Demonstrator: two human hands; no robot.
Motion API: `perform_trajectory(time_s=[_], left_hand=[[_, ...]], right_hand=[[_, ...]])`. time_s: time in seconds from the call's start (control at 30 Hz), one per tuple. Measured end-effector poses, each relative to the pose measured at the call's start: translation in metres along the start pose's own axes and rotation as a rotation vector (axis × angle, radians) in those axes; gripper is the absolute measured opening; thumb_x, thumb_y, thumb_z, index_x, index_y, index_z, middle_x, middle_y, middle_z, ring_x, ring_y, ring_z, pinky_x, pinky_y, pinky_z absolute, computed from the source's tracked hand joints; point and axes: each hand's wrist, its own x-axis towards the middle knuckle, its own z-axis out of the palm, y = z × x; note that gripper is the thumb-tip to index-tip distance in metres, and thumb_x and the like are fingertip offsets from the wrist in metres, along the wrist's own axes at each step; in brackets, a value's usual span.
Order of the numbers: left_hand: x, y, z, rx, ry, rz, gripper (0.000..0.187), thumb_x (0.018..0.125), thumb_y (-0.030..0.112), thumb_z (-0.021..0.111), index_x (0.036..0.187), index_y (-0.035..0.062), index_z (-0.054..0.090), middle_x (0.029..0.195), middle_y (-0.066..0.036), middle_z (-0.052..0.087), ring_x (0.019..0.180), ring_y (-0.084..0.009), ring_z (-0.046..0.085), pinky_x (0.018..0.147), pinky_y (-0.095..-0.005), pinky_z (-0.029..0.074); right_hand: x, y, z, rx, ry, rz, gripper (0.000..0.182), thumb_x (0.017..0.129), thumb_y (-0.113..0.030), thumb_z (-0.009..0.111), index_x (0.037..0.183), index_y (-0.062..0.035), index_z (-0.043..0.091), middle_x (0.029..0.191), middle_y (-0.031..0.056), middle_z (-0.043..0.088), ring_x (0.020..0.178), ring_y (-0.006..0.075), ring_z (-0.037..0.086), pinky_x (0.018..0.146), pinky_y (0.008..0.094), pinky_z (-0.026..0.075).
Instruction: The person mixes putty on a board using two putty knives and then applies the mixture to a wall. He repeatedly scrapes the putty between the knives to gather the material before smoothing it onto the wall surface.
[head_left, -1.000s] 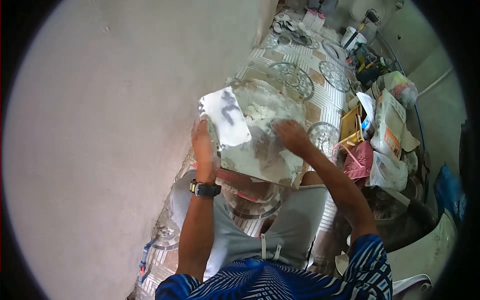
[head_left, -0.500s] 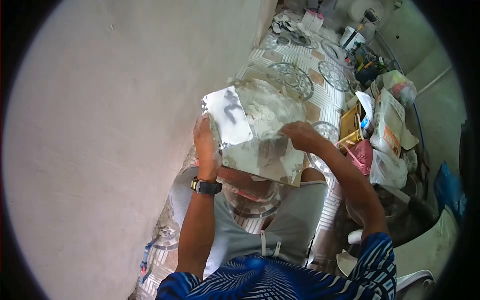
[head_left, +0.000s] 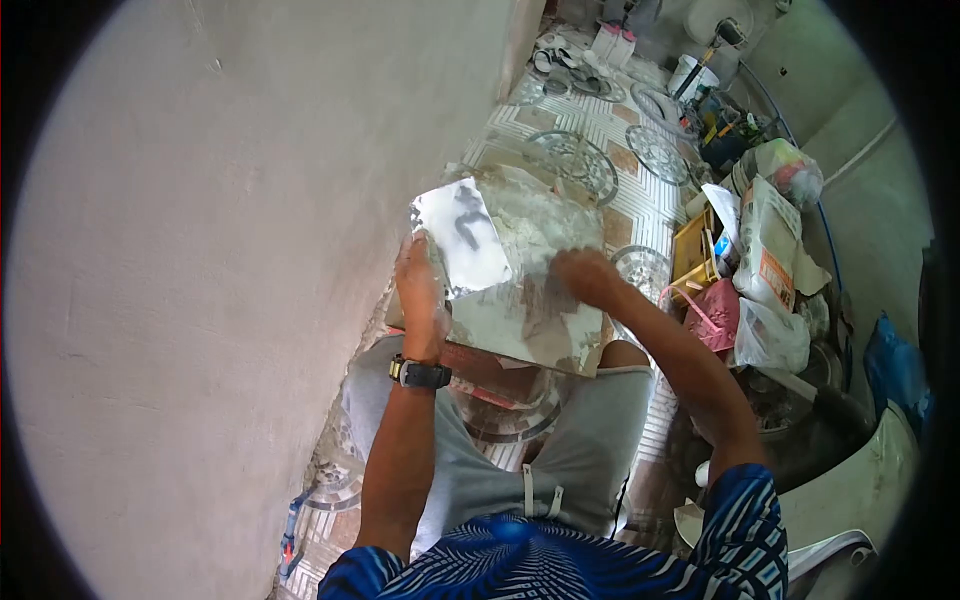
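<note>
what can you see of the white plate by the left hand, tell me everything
The white plate is flat, thin-looking and roughly rectangular, with a bright face. Dark grey smears mark its upper middle, and dark specks run along parts of its border. Its material is unclear. It sits turned at a slant, over the left part of the pale-smeared board; whether it touches that is unclear. The left hand grips its left edge; the right hand is apart from it.

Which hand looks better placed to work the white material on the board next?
Probably the right hand: it is at the board, close to the white material, while the left hand holds the white plate.
</note>
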Motion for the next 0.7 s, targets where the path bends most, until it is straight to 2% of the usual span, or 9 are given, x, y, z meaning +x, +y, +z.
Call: perform_trajectory(time_s=[0.07,0.17,0.27,0.3,0.37,0.4,0.47,0.63,0.7], left_hand=[[0.006,-0.005,-0.008,0.058,-0.002,0.025,0.030,0.100,0.023,0.045,0.115,0.0000,0.058,0.098,-0.003,0.061,0.084,-0.0132,0.060,0.075,-0.0278,0.049],[0.003,-0.006,-0.002,0.060,0.011,0.044,0.028,0.100,0.023,0.045,0.112,0.0027,0.059,0.097,-0.003,0.061,0.083,-0.0150,0.062,0.073,-0.0295,0.051],[0.011,-0.011,-0.005,0.068,-0.016,0.026,0.028,0.099,0.023,0.046,0.113,0.0030,0.059,0.098,-0.004,0.061,0.085,-0.0152,0.062,0.074,-0.0296,0.051],[0.015,-0.014,-0.008,0.079,-0.029,0.011,0.028,0.099,0.023,0.046,0.114,0.0029,0.059,0.099,-0.004,0.061,0.086,-0.0152,0.062,0.074,-0.0297,0.051],[0.009,-0.009,-0.001,0.037,-0.017,0.006,0.029,0.099,0.024,0.046,0.114,0.0029,0.059,0.099,-0.004,0.062,0.086,-0.0151,0.062,0.074,-0.0299,0.051],[0.005,-0.005,0.002,0.016,-0.009,0.003,0.029,0.099,0.024,0.046,0.115,0.0029,0.059,0.100,-0.004,0.062,0.086,-0.0150,0.062,0.074,-0.0299,0.052],[-0.001,0.003,0.007,-0.013,-0.016,-0.010,0.030,0.099,0.024,0.046,0.115,0.0029,0.059,0.100,-0.004,0.062,0.087,-0.0149,0.062,0.074,-0.0299,0.052],[0.008,-0.009,0.005,0.005,-0.044,-0.008,0.031,0.099,0.025,0.047,0.117,0.0023,0.058,0.102,-0.005,0.062,0.089,-0.0151,0.063,0.075,-0.0301,0.052],[0.014,-0.015,-0.001,0.021,-0.026,0.014,0.033,0.099,0.025,0.047,0.119,0.0018,0.057,0.104,-0.005,0.062,0.091,-0.0155,0.063,0.077,-0.0303,0.052]], right_hand=[[-0.002,-0.002,0.009,-0.060,-0.108,-0.096,0.010,0.083,-0.009,0.056,0.084,-0.0112,0.066,0.089,0.0078,0.067,0.079,0.0248,0.068,0.068,0.0381,0.052],[0.003,0.028,-0.029,0.072,-0.078,-0.080,0.007,0.081,-0.008,0.058,0.081,-0.0103,0.065,0.086,0.0092,0.067,0.074,0.0264,0.068,0.065,0.0390,0.052],[0.014,0.023,-0.021,-0.060,0.073,0.066,0.006,0.080,-0.009,0.058,0.083,-0.0090,0.064,0.083,0.0095,0.066,0.071,0.0277,0.068,0.064,0.0387,0.052],[0.011,0.016,-0.004,0.003,0.190,0.002,0.006,0.081,-0.010,0.058,0.084,-0.0080,0.063,0.082,0.0085,0.064,0.068,0.0268,0.067,0.062,0.0383,0.052],[0.011,0.001,0.019,-0.047,-0.048,-0.062,0.008,0.081,-0.010,0.058,0.080,-0.0072,0.066,0.084,0.0107,0.068,0.071,0.0279,0.068,0.061,0.0408,0.053],[0.014,-0.005,-0.006,-0.033,-0.186,-0.087,0.009,0.080,-0.009,0.058,0.078,-0.0070,0.067,0.084,0.0117,0.069,0.073,0.0282,0.069,0.061,0.0415,0.053],[0.013,0.016,-0.029,0.173,-0.133,-0.061,0.008,0.076,-0.008,0.061,0.076,-0.0067,0.068,0.085,0.0133,0.070,0.075,0.0280,0.070,0.063,0.0420,0.054],[0.023,0.015,-0.019,0.014,0.042,0.077,0.006,0.076,-0.007,0.061,0.077,-0.0075,0.067,0.082,0.0120,0.069,0.074,0.0282,0.070,0.062,0.0420,0.054],[0.023,-0.008,0.003,-0.021,-0.134,-0.018,0.007,0.079,-0.009,0.061,0.077,-0.0082,0.067,0.081,0.0101,0.068,0.073,0.0271,0.069,0.063,0.0411,0.054]])
